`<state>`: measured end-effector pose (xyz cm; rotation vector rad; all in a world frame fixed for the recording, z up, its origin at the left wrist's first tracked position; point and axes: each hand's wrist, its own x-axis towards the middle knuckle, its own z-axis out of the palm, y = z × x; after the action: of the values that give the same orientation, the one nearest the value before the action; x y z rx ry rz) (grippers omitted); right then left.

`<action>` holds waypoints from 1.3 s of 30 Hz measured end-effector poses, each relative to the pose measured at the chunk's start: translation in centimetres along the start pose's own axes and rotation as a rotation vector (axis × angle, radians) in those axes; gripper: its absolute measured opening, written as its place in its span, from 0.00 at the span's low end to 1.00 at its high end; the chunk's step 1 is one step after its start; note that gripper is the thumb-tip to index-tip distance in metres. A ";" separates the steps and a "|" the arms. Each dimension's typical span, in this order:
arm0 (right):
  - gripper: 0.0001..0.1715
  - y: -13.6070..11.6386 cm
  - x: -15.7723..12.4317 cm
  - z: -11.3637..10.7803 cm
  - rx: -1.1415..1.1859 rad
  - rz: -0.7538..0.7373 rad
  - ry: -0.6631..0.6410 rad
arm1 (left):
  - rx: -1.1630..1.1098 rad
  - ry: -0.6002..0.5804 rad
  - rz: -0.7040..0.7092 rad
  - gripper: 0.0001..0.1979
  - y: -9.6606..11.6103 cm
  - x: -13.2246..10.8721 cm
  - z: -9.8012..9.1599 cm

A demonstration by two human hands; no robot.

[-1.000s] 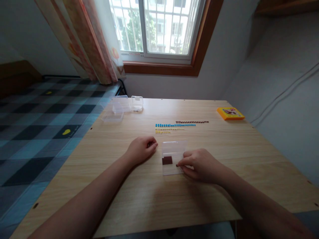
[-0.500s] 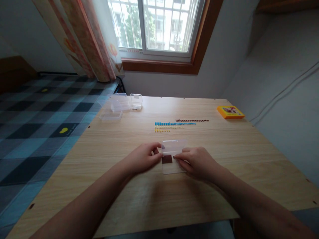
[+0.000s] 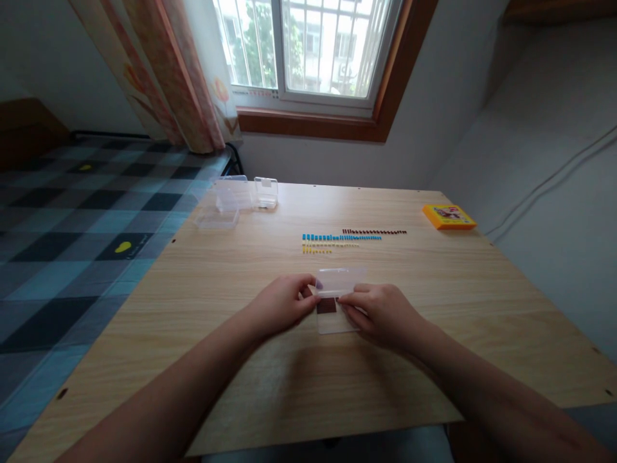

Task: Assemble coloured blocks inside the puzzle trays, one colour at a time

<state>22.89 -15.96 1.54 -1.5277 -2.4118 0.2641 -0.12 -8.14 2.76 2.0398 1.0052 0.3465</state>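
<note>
Clear, thin-walled plastic box (image 3: 337, 325) lies open on the pale wood-grain desk (image 3: 270, 392), its see-through lid (image 3: 336, 278) folded back on the far side, and a flat, rectangular dark brown block (image 3: 326, 306) occupies part of its left half. The left hand (image 3: 284, 301) is at the box's left edge, its grip closed there between thumb and fingers. The right hand (image 3: 383, 312) reaches over the box's right side, its grip pinching a tiny dark brown piece (image 3: 337, 299) just beside the block's far right corner; whether the two touch, I cannot tell. Beyond the box run rows of small blue, cream, yellow and dark brown pieces (image 3: 318, 238). One second earlier the left hand rested apart from the box, and the pinched piece was closer to the box's near edge, clear of the block; the rows look unchanged.
</note>
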 end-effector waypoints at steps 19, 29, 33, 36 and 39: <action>0.14 0.1 0.0 0.3 -0.030 0.030 0.011 | 0.097 -0.078 -0.036 0.10 0.5 -0.2 -0.4; 0.14 -0.1 0.2 0.0 -0.045 0.017 -0.002 | 0.096 -0.078 -0.035 0.10 0.5 -0.1 -0.4; 0.13 0.0 0.1 0.0 -0.037 0.019 0.028 | 0.093 -0.075 -0.034 0.10 0.2 0.0 -0.4; 0.12 0.0 -0.1 0.0 -0.008 -0.034 0.106 | 0.102 -0.077 -0.031 0.10 0.0 0.1 -0.3; 0.12 0.2 -0.5 -0.8 -0.008 -0.154 0.273 | 0.085 -0.072 -0.022 0.11 -0.1 0.1 -0.3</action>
<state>23.49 -16.33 2.17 -1.2781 -2.2979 0.0125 -0.26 -7.85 2.84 2.1001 1.0126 0.2210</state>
